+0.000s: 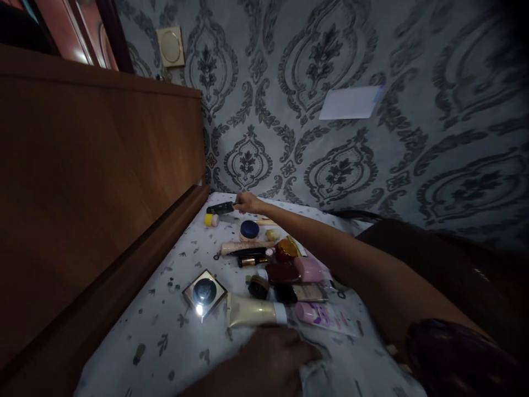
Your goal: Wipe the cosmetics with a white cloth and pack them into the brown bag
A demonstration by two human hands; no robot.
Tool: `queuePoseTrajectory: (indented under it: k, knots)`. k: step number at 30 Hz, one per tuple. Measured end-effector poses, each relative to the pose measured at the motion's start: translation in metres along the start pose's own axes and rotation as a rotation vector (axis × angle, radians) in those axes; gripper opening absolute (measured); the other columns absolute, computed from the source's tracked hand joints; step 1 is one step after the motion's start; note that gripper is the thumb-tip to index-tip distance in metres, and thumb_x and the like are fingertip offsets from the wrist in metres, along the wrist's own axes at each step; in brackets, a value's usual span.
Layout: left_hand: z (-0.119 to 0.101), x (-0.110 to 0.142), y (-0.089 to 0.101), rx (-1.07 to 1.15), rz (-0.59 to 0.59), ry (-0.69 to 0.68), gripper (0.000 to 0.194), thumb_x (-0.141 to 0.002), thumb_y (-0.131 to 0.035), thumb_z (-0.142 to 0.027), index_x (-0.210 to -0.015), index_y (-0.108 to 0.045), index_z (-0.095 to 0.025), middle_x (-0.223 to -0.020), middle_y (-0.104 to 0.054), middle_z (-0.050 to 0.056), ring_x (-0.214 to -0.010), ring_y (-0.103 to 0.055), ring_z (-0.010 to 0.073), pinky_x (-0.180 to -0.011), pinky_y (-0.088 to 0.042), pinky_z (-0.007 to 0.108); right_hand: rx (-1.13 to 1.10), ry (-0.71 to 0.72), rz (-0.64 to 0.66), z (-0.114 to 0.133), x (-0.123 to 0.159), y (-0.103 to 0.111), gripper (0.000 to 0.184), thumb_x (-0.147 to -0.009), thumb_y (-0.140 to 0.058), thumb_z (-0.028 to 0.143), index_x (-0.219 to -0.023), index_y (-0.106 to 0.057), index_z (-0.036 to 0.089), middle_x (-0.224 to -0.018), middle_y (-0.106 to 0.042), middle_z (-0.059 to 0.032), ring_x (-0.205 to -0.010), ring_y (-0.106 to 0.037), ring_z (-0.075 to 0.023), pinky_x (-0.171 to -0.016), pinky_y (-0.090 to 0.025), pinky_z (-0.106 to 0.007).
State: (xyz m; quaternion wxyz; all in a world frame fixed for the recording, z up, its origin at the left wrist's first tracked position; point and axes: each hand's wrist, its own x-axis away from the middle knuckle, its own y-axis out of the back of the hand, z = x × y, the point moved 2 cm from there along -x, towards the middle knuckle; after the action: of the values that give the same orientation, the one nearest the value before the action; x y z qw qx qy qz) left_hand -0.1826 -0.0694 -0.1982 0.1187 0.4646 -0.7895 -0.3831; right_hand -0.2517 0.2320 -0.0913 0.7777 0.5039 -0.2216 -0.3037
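Observation:
My right hand [248,203] reaches to the far end of the bed-like surface, its fingers closed on one end of a dark green tube [220,208]. A small yellow-and-white jar [211,220] stands just below that tube. At the bottom, my left hand [268,358] is dark and blurred, beside what looks like a pale pouch or cloth [330,375]; its grip is unclear. Just above it lie a gold cream tube [252,311] with a white cap and a pink-and-white tube [326,318]. A square gold compact [205,294] lies to the left.
Several cosmetics cluster midway, including a blue-lidded jar [249,230], a dark red bottle [283,273], a pink bottle [309,269] and a foundation bottle [311,292]. A wooden panel [103,165] borders the left. Patterned wallpaper [289,138] covers the wall behind.

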Motion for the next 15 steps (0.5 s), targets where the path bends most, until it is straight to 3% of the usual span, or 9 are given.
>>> queuePoseTrajectory:
  k: [6, 10, 15]
  knots:
    - [-0.011, 0.004, 0.016, 0.014, -0.004, -0.003, 0.057, -0.073, -0.055, -0.011, -0.129, -0.062, -0.024, -0.11, -0.071, 0.013, -0.101, -0.067, 0.0305, -0.088, -0.056, 0.042, -0.131, 0.03, -0.223, 0.023, 0.043, 0.034, 0.02, -0.094, -0.058, 0.019, -0.112, -0.062, 0.011, -0.079, -0.074, -0.0062, -0.065, -0.069, -0.0143, -0.062, -0.053, -0.02]
    - [-0.02, 0.007, 0.024, 0.033, -0.044, -0.002, 0.053, -0.074, -0.052, -0.007, -0.122, -0.066, -0.023, -0.111, -0.072, 0.011, -0.104, -0.067, 0.0281, -0.091, -0.054, 0.038, -0.178, 0.051, -0.367, 0.026, 0.097, 0.055, 0.019, -0.097, -0.052, 0.023, -0.111, -0.06, 0.013, -0.078, -0.072, -0.004, -0.065, -0.069, -0.0132, -0.065, -0.053, -0.02]
    - [-0.034, 0.018, 0.032, 0.102, -0.137, -0.062, 0.053, -0.069, -0.049, -0.002, -0.117, -0.067, -0.017, -0.111, -0.072, 0.011, -0.105, -0.067, 0.0258, -0.092, -0.052, 0.035, -0.321, 0.139, -0.502, 0.022, 0.174, 0.065, 0.018, -0.094, -0.051, 0.03, -0.101, -0.06, 0.015, -0.07, -0.065, -0.0008, -0.062, -0.066, -0.0136, -0.061, -0.051, -0.022]
